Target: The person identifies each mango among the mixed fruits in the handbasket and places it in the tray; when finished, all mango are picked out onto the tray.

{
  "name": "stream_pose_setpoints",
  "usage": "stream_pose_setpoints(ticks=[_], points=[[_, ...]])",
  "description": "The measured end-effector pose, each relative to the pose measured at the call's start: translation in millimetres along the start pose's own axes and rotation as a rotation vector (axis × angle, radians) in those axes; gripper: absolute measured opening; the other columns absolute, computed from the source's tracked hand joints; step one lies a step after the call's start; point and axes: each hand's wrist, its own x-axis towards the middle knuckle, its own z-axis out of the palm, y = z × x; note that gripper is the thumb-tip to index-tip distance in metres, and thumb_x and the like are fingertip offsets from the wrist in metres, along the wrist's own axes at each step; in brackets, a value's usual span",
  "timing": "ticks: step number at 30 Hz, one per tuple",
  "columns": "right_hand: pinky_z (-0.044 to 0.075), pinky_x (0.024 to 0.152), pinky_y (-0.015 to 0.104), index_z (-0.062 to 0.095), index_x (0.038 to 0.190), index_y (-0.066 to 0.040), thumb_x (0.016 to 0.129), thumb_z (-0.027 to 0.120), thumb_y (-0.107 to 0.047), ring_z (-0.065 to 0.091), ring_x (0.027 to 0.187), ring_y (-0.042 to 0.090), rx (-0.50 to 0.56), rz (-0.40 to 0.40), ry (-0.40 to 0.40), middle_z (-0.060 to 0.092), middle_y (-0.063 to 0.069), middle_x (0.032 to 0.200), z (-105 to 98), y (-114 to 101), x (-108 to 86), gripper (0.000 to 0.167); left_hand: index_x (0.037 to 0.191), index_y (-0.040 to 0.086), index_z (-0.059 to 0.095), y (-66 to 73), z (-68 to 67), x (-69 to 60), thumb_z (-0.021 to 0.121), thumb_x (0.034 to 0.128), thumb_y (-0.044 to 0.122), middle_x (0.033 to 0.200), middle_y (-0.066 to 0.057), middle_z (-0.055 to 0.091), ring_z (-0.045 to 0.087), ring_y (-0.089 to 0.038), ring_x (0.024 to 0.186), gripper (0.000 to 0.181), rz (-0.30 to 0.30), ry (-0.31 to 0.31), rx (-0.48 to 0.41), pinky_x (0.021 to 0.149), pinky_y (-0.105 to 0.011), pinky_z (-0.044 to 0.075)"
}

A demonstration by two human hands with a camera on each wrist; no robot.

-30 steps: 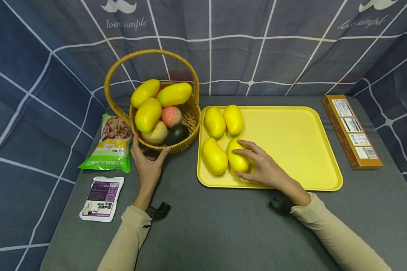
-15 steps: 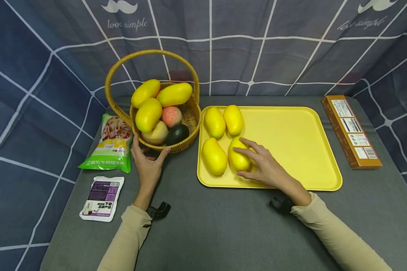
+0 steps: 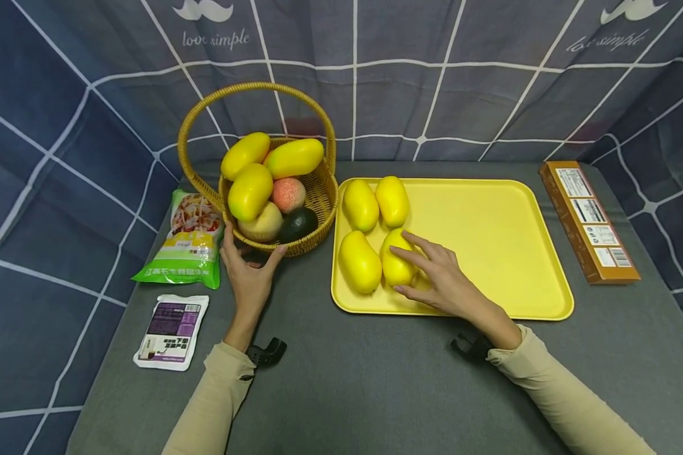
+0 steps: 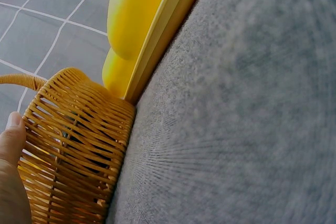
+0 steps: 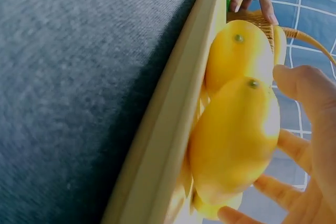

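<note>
My right hand (image 3: 441,278) is spread over the right side of a yellow mango (image 3: 391,265) on the yellow tray (image 3: 489,253). In the right wrist view my fingertips (image 5: 281,192) meet that mango's edge, while the thumb (image 5: 299,87) stands a little off it. Several mangoes lie together at the tray's left end, including a front-left mango (image 3: 360,262). My left hand (image 3: 247,278) touches the front of the wicker basket (image 3: 321,208) with its thumb and index finger. The basket holds more mangoes (image 3: 250,189), a pinkish round fruit (image 3: 288,194), a pale round fruit (image 3: 262,224) and an avocado (image 3: 298,225).
A green food bag (image 3: 188,246) lies left of the basket, with a purple and white pouch (image 3: 171,332) in front. The brown box (image 3: 589,221) lies beyond the tray's right edge. A grid-patterned curtain (image 3: 393,82) hangs behind the grey table (image 3: 341,379). The basket stands against the tray.
The mango by my right hand has shifted slightly back and then left on the tray. My right hand has moved only a little; my left hand stays at the basket.
</note>
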Motion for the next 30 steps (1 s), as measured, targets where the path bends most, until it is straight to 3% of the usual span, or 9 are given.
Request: stream_pose_setpoints(ticks=[6, 14, 21, 30], points=[[0.024, 0.101, 0.063, 0.053, 0.141, -0.021, 0.080, 0.080, -0.036, 0.032, 0.137, 0.042, -0.006, -0.007, 0.007, 0.032, 0.016, 0.155, -5, -11, 13.7, 0.069, 0.156, 0.025, 0.020, -0.6, -0.6, 0.8, 0.085, 0.0762, 0.031, 0.147, -0.008, 0.033, 0.048, -0.025, 0.113, 0.103, 0.012, 0.004, 0.007, 0.071, -0.026, 0.044], [0.022, 0.108, 0.059, 0.049, 0.145, -0.025, 0.082, 0.076, -0.045, 0.027, 0.144, 0.030, 0.052, -0.073, -0.016, 0.028, 0.010, 0.158, -5, -45, 69.5, 0.071, 0.156, 0.025, 0.021, -2.4, -3.3, 3.5, 0.085, 0.0760, 0.032, 0.147, -0.008, 0.033, 0.048, -0.022, 0.112, 0.103, 0.011, 0.004, 0.004, 0.070, -0.021, 0.043], [0.024, 0.109, 0.059, 0.041, 0.150, -0.029, 0.078, 0.079, -0.051, 0.031, 0.142, 0.030, 0.110, -0.061, -0.027, 0.029, 0.010, 0.158, -2, -69, 116.8, 0.084, 0.156, 0.029, 0.020, -2.0, -1.6, 2.6, 0.085, 0.0762, 0.034, 0.147, -0.008, 0.033, 0.048, -0.023, 0.113, 0.104, -0.004, 0.002, 0.009, 0.071, -0.025, 0.043], [0.029, 0.113, 0.055, 0.037, 0.152, -0.023, 0.078, 0.080, -0.046, 0.028, 0.144, 0.028, 0.208, -0.092, -0.040, 0.026, 0.013, 0.158, 10, -86, 165.0, 0.088, 0.158, 0.026, 0.013, -1.7, -0.5, 1.0, 0.085, 0.0747, 0.037, 0.152, -0.005, 0.028, 0.049, -0.024, 0.114, 0.111, 0.007, -0.008, 0.000, 0.071, -0.026, 0.045]])
